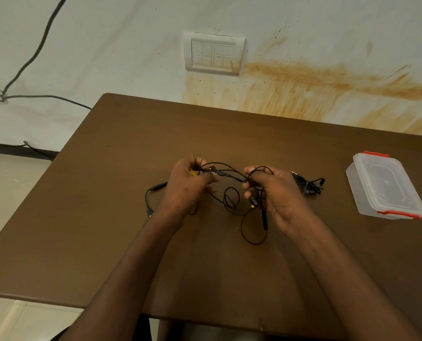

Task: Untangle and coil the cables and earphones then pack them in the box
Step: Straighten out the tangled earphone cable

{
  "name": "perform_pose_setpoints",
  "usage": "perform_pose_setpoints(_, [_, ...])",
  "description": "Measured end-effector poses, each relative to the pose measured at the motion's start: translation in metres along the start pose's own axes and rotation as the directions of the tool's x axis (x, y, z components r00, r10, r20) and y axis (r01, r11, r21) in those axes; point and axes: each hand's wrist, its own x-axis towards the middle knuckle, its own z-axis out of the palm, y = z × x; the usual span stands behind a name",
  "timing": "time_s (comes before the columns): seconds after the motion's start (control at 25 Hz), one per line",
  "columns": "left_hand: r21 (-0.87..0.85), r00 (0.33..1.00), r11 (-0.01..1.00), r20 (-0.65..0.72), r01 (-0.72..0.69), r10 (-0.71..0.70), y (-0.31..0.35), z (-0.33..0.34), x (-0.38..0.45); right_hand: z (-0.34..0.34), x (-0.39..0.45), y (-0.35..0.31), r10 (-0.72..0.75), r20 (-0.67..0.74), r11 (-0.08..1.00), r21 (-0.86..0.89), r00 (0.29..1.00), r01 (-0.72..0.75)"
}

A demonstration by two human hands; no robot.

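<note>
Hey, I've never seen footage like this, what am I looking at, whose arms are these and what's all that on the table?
There is no machine here. A camera worn on a person's head looks down at their own two bare hands. The left hand and right hand both grip a tangled black cable above a brown table. Another small bundle of earphones lies on the table to the right, and beyond it stands a clear plastic box with red clips, lid on.
</note>
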Motion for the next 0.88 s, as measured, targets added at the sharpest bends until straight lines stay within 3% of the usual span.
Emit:
perform_pose_setpoints(0.12, [-0.12,0.998,0.992,0.049,0.035,-0.03,0.002,-0.004,0.001,-0.002,0.004,0.004,0.074,-0.089,0.997,0.045,0.993,-0.07])
perform_pose_setpoints(0.24, [-0.199,0.996,0.979,0.08,0.053,-0.038,0.005,-0.01,0.002,-0.006,0.01,0.005,0.16,-0.188,0.965,0.236,0.969,-0.114])
perform_pose_setpoints(0.44, [-0.303,0.968,0.938,0.231,0.167,-0.098,0.011,-0.022,-0.001,-0.015,0.015,0.004,0.201,-0.284,0.902,0.426,0.938,-0.065])
perform_pose_setpoints(0.68, [-0.509,0.959,0.821,0.237,0.258,-0.155,0.014,-0.026,-0.003,-0.016,0.014,0.005,0.228,-0.303,0.923,0.369,0.925,-0.107])
perform_pose_setpoints(0.88, [-0.589,0.964,0.77,0.229,0.246,-0.133,0.017,-0.019,-0.005,-0.016,0.014,0.005,0.23,-0.204,0.939,0.303,0.952,-0.162])
